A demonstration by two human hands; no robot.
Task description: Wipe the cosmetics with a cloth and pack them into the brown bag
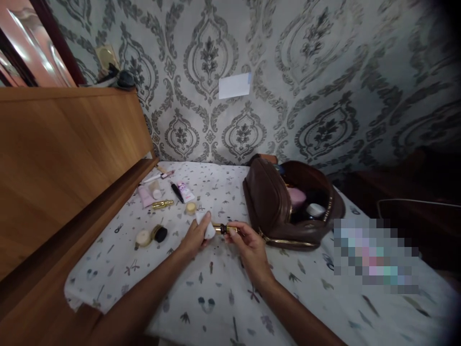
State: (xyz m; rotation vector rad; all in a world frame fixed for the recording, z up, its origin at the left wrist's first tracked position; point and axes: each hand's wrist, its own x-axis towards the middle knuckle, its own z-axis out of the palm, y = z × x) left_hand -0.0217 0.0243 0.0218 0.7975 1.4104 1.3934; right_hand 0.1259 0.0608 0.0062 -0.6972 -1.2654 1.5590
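My left hand (pixel 193 240) is closed, with the thumb pressed on a folded white wipe (pixel 209 231). My right hand (pixel 253 252) pinches a slim gold-and-dark cosmetic tube (pixel 221 229) by its right end. The tube lies level, and its left end meets the white wipe; whether the left fingers also grip it is hidden. Just beyond the left hand sits a small jar with a yellowish lid (pixel 190 208). To the left are a dark-lidded jar (pixel 160 233) on its side and a pale round jar (pixel 143 238).
An open brown leather bag (pixel 268 202) with cosmetics inside stands right of my hands. Several tubes, including a gold tube (pixel 163 204) and a pink-and-white tube (pixel 186 191), lie at the back left on the patterned cloth (pixel 216 307). A wooden panel (pixel 72 139) rises at left.
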